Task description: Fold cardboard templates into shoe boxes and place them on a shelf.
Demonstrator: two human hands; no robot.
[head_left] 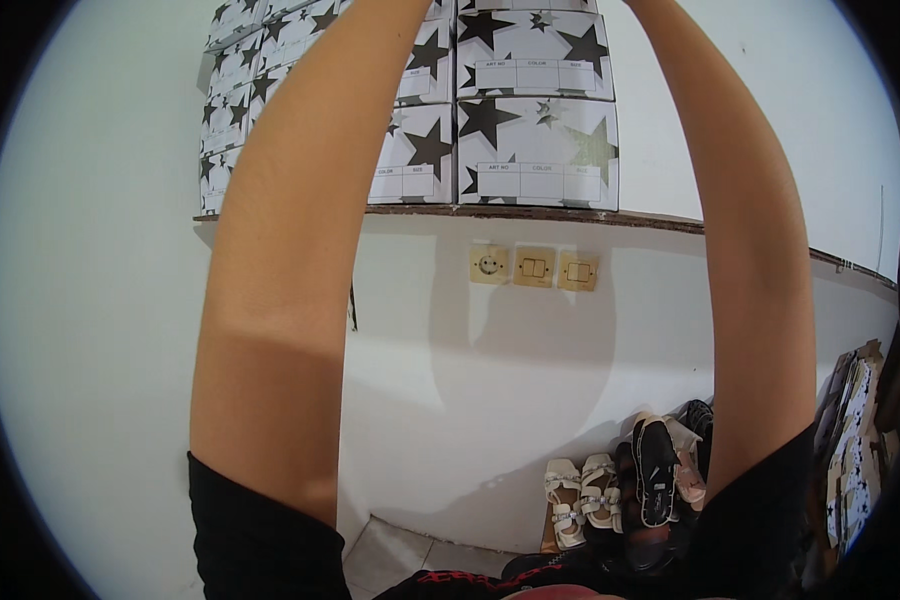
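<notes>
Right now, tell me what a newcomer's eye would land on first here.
Two bare forearms, the left forearm and the right forearm, rise from black sleeves at the lower edge and run out of the top of the picture, so both hands are out of view. Between them, white boxes printed with black stars stand stacked on a wall shelf. Down at the floor, pale sandals and a dark shoe lean against the wall.

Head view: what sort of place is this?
Probably a shoe stockroom or shop back room. Star-printed shoe boxes are stacked on a wall shelf, and sandals stand on the floor by the wall. Both arms reach up out of view.
</notes>
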